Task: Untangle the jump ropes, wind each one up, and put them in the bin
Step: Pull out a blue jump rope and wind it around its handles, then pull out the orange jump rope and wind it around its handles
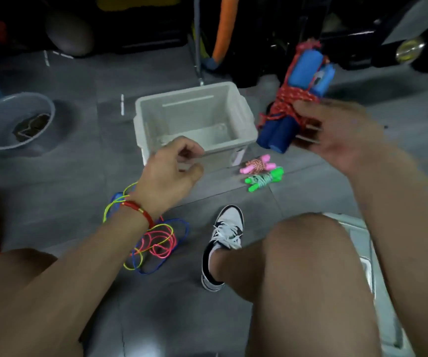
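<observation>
I see the grey floor (53,181) first, then the bin (195,99), which sits open and looks empty just ahead of my knees, near enough that a bundle can be dropped in without a stretch. By my judgement that is why it stands there.

My right hand (336,135) is raised to the right of the bin, with fingers and thumb closed round the blue rope (294,99). Its red cord is wound tight about the two blue handles, so I judge this one is finished and held up ready to go in. The hand is blurred, so I cannot tell the exact finger placing.

My left hand (174,168) hangs loosely curled over the bin's near rim and grips nothing. It looks free to steady the bin or reach down.

The tangle (153,240) of thin yellow, pink and blue cords lies on the floor under my left wrist, not yet sorted. The pink rope (256,164) and green rope (264,179) lie wound up just beside the bin's near right corner, touching each other, parked until they are binned.

A pale label on the bin's front corner is too blurred to read. I find no other writing.
</observation>
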A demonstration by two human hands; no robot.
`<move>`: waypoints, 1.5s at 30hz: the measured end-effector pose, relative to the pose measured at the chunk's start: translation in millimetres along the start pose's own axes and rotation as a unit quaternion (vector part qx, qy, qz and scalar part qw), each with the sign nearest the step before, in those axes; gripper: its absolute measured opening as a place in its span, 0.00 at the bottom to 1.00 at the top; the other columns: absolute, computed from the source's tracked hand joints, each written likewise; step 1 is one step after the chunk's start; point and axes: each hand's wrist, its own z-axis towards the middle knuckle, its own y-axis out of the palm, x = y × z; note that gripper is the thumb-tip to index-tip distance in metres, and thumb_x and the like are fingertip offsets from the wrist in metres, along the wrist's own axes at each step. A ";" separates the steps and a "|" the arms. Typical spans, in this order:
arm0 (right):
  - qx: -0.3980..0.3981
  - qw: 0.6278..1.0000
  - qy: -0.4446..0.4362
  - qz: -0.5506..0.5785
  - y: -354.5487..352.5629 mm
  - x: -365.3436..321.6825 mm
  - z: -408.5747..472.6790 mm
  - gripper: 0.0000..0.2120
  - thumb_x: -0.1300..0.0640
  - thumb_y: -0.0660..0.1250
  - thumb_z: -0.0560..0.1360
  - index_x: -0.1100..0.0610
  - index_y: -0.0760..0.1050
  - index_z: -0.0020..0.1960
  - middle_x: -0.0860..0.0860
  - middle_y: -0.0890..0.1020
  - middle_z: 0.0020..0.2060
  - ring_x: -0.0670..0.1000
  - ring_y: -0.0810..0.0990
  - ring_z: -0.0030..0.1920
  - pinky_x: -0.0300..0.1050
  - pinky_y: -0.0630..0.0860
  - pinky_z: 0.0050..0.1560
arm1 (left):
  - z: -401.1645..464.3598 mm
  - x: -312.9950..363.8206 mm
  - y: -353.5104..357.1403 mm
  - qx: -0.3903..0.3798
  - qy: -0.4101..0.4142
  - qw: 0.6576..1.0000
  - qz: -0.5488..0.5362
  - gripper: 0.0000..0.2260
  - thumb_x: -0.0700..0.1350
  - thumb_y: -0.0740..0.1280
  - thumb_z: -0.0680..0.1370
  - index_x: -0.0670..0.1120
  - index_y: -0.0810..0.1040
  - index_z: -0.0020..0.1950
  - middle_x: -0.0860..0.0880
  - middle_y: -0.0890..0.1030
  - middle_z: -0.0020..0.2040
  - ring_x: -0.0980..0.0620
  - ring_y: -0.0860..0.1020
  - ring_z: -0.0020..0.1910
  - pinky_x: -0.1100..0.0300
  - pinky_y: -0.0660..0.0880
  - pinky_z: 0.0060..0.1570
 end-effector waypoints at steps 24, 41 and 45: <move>0.295 0.932 0.211 0.022 -65.7 331.6 140.3 0.14 0.51 0.71 0.78 0.63 0.76 0.50 0.57 0.80 0.38 0.50 0.81 0.38 0.48 0.85 0.41 | 47.4 -164.0 68.7 -0.157 -0.244 0.953 0.092 0.09 0.43 0.70 0.76 0.58 0.80 0.48 0.54 0.84 0.49 0.54 0.81 0.53 0.45 0.80 0.55; -0.228 0.870 -0.005 -0.438 38.6 108.8 27.5 0.07 0.59 0.71 0.79 0.59 0.81 0.56 0.62 0.85 0.47 0.56 0.85 0.43 0.55 0.82 0.47 | -73.7 -58.1 -139.9 -0.219 -0.097 0.929 0.280 0.13 0.58 0.63 0.69 0.53 0.77 0.48 0.53 0.81 0.46 0.49 0.80 0.48 0.56 0.75 0.52; -0.383 0.652 -0.028 -0.653 118.6 54.8 6.3 0.09 0.50 0.71 0.78 0.49 0.80 0.57 0.46 0.84 0.47 0.45 0.84 0.43 0.41 0.79 0.47 | -111.2 -72.5 -190.4 -0.239 -0.156 0.889 0.357 0.19 0.55 0.63 0.73 0.47 0.78 0.58 0.49 0.81 0.55 0.47 0.79 0.57 0.60 0.71 0.55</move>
